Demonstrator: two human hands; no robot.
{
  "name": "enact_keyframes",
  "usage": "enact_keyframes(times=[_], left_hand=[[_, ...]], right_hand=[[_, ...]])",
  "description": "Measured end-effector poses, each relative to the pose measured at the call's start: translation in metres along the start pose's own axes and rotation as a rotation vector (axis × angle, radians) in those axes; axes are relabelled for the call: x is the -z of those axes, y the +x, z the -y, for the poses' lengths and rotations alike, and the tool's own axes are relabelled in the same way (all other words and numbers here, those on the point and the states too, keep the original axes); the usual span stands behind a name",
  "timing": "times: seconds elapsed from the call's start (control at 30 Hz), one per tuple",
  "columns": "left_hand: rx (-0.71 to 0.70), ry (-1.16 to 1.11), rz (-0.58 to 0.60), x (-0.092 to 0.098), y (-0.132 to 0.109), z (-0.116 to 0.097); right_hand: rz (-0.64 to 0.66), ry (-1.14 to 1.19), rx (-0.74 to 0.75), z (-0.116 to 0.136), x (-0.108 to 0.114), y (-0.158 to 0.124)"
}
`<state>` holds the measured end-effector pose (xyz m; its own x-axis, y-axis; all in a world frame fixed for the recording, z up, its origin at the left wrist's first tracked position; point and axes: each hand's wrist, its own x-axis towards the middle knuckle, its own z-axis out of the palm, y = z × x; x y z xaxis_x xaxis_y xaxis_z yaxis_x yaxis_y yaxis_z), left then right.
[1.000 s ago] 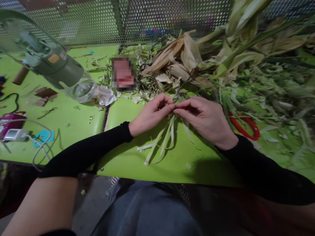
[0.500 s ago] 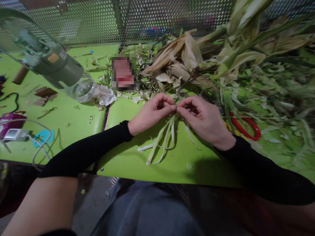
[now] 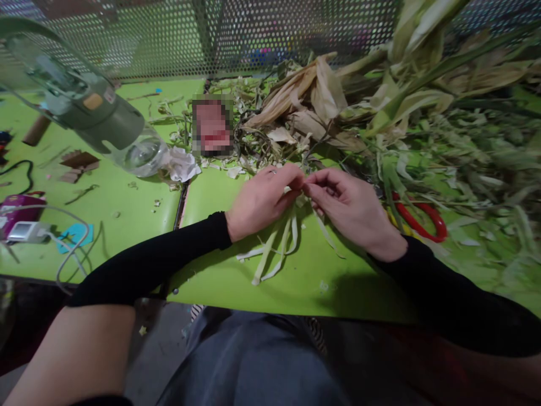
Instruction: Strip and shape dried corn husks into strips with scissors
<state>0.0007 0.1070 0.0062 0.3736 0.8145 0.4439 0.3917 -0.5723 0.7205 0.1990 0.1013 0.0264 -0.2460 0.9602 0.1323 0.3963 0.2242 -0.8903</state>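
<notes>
Pale green strips of corn husk (image 3: 270, 251) fan out over the green table from beneath my hands. My left hand (image 3: 268, 197) is closed in a pinch on the gathered upper end of these strips, its fingertips curled inward. Thumb and forefinger of my right hand (image 3: 349, 206) are pressed together right beside the left fingertips, also at the top of the husk strips. One thin strip hangs down below the right fingers. What lies exactly between the fingertips is too small to see.
Heaped dry corn husks (image 3: 321, 96) cover the back and right. Red-handled scissors (image 3: 422, 217) lie partly under scraps by my right wrist. A large clear bottle with a green lid (image 3: 105, 118), crumpled paper (image 3: 182, 163), a white charger (image 3: 27, 231) and its cable are at left. A perforated screen (image 3: 169, 39) stands behind.
My left hand has rolled over, its knuckles now turned more upward and its fingers curled tighter. The strips below have shifted slightly. My right hand has barely moved.
</notes>
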Motion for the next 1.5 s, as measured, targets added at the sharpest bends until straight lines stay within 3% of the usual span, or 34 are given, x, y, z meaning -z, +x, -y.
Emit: enact_keyframes(times=[0.17, 0.4, 0.53, 0.67, 0.77, 0.87, 1.03, 1.23, 1.5], left_hand=[[-0.108, 0.233, 0.028, 0.000, 0.000, 0.008], [-0.097, 0.232, -0.009, 0.001, 0.002, 0.011], [0.047, 0.031, 0.091, 0.009, 0.008, 0.004], [0.328, -0.372, 0.266, 0.018, 0.013, -0.003], [0.449, -0.570, 0.302, 0.019, 0.014, -0.004], [0.405, -0.515, 0.248, 0.016, 0.013, -0.003], [0.157, -0.240, 0.065, 0.011, 0.011, 0.002], [-0.035, -0.224, 0.039, 0.009, 0.009, 0.007], [0.174, -0.355, 0.034, 0.012, 0.014, 0.008]], right_hand=[[0.081, 0.165, -0.096, 0.000, 0.000, 0.002], [0.057, 0.149, -0.083, 0.005, -0.001, 0.001], [0.015, 0.062, -0.035, 0.005, 0.000, 0.000], [0.013, 0.039, -0.010, 0.003, 0.001, 0.000], [0.029, 0.037, -0.009, 0.002, 0.002, 0.002], [0.071, 0.062, -0.027, 0.003, 0.001, 0.003], [0.134, 0.139, -0.079, 0.006, 0.000, 0.003], [0.181, 0.188, -0.146, 0.008, 0.002, 0.004], [0.170, 0.210, -0.163, 0.008, 0.003, 0.004]])
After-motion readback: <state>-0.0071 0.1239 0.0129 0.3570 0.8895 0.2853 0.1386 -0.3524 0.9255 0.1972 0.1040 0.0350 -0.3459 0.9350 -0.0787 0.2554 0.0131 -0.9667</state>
